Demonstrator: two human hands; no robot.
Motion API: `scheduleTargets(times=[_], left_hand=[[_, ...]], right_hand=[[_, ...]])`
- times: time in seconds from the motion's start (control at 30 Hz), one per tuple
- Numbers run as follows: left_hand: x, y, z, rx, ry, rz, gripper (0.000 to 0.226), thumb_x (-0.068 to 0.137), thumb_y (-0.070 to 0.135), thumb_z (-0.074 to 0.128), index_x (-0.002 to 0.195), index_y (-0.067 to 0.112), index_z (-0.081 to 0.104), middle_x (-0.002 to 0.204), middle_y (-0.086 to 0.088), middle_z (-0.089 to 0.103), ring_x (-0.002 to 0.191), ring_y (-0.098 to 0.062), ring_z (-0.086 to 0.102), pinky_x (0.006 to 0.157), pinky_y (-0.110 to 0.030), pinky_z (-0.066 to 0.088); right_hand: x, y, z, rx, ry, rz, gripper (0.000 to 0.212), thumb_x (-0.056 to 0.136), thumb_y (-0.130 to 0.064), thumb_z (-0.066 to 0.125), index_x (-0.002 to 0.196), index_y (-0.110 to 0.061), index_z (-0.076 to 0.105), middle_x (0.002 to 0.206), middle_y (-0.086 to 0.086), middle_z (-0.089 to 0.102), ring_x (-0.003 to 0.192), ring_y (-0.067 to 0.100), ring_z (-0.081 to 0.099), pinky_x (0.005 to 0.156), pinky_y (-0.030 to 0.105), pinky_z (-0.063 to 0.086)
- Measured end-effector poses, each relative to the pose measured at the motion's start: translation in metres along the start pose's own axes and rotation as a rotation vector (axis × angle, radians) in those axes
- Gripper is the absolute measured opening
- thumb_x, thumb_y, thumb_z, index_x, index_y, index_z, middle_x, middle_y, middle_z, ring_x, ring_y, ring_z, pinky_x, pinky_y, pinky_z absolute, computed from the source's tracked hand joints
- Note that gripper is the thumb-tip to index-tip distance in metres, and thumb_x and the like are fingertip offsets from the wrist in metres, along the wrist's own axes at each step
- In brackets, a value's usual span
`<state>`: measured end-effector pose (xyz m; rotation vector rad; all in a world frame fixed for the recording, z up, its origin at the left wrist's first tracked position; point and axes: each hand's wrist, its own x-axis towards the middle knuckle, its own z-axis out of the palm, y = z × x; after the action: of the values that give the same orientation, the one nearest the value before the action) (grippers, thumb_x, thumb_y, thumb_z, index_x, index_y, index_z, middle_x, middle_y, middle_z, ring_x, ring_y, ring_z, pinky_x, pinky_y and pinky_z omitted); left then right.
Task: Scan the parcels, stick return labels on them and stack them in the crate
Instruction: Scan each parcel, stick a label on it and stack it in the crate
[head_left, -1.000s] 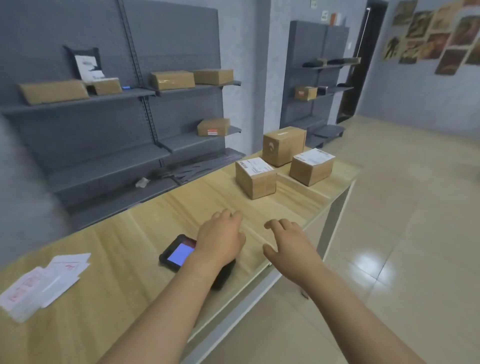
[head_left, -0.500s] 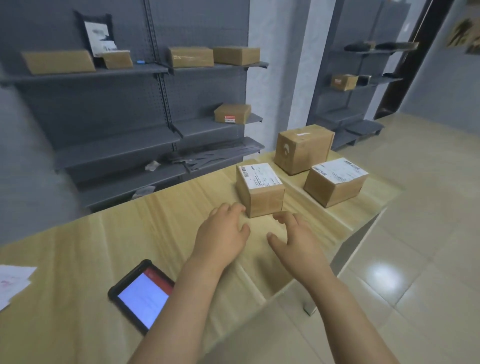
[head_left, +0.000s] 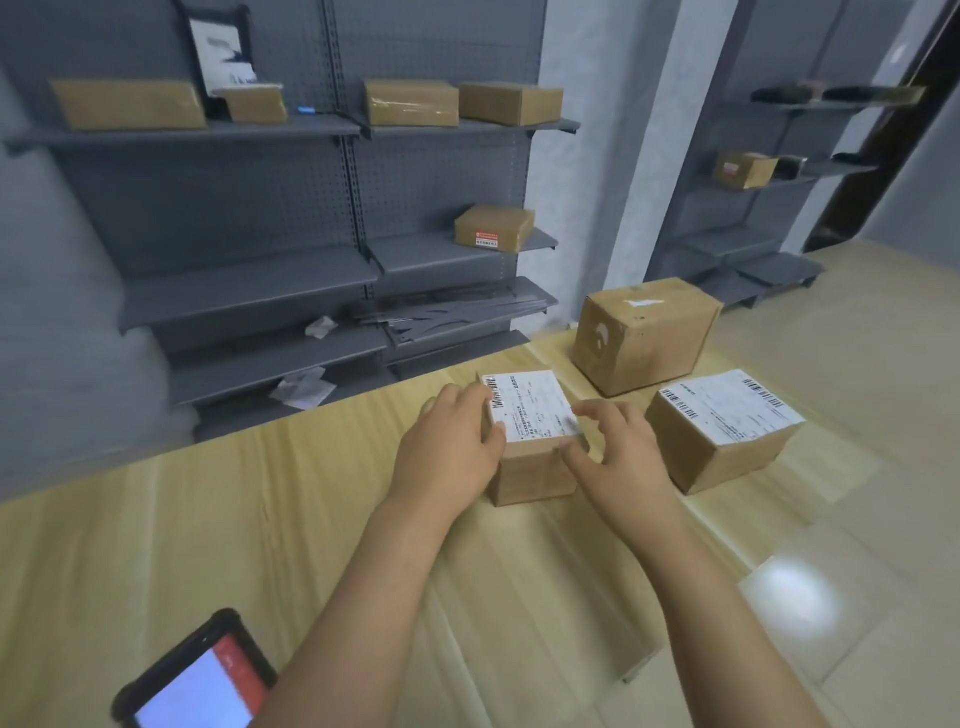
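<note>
Three brown boxes are seen on the wooden table (head_left: 156, 530). All three are shut, so what is inside cannot be told. No crate is in view.

The near box (head_left: 530, 436) is the smallest, and a white label (head_left: 527, 410) with bar codes is stuck on its top. The right box (head_left: 722, 431) is set just beside it and is topped by a white label too. The big box (head_left: 644, 338) is placed behind these two, near the far edge of the table, and only scraps of white are seen on it.

The near box is reached by both hands. The left hand (head_left: 449, 449) is laid against its left side, with the fingers (head_left: 478, 397) bent over the top edge and the thumb pressed on the label's near corner. The right hand (head_left: 621, 449) is held at the right side with its fingers (head_left: 597, 410) spread and curled a little; the tips are at the label's corner, but it cannot be told if the box is gripped by this hand.

A scanner (head_left: 200, 680) with a lit screen is laid on the table at the near left edge.

More brown boxes are kept on the grey shelves (head_left: 249, 283) behind the table
</note>
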<state>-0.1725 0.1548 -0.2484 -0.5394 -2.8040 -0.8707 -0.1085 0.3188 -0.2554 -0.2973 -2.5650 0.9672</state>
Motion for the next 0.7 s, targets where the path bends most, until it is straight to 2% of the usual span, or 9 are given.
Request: scheduleTargets(times=[0.3,0.5,0.7], left_hand=[[0.025,0.06,0.026,-0.057,0.052,0.031,0.034,0.093,0.032,0.051,0.127,0.026,0.051,0.127,0.005,0.051,0.12,-0.017,0.045,0.09,-0.035,0.045],[0.044,0.11,0.064,-0.115,-0.001,0.075,0.035,0.092,0.031,0.055,0.126,0.023,0.052,0.123,0.001,0.052,0.121,-0.017,0.045,0.096,-0.036,0.042],[0.068,0.137,0.092,-0.102,-0.001,0.061,0.037,0.093,0.033,0.054,0.128,0.022,0.053,0.125,-0.001,0.052,0.121,-0.02,0.047,0.098,-0.037,0.042]], right_hand=[[0.031,0.033,-0.034,0.047,-0.056,-0.092,0.032,0.086,-0.023,0.063,0.118,-0.022,0.057,0.12,-0.003,0.05,0.113,0.015,0.047,0.094,0.024,0.037],[0.052,0.066,-0.075,0.059,0.007,-0.107,0.03,0.085,-0.021,0.062,0.114,-0.022,0.059,0.112,-0.006,0.054,0.108,0.011,0.048,0.087,0.015,0.031],[0.069,0.102,-0.101,0.061,0.011,-0.053,0.033,0.086,-0.019,0.062,0.119,-0.02,0.058,0.118,-0.004,0.052,0.111,0.016,0.049,0.093,0.029,0.038]])
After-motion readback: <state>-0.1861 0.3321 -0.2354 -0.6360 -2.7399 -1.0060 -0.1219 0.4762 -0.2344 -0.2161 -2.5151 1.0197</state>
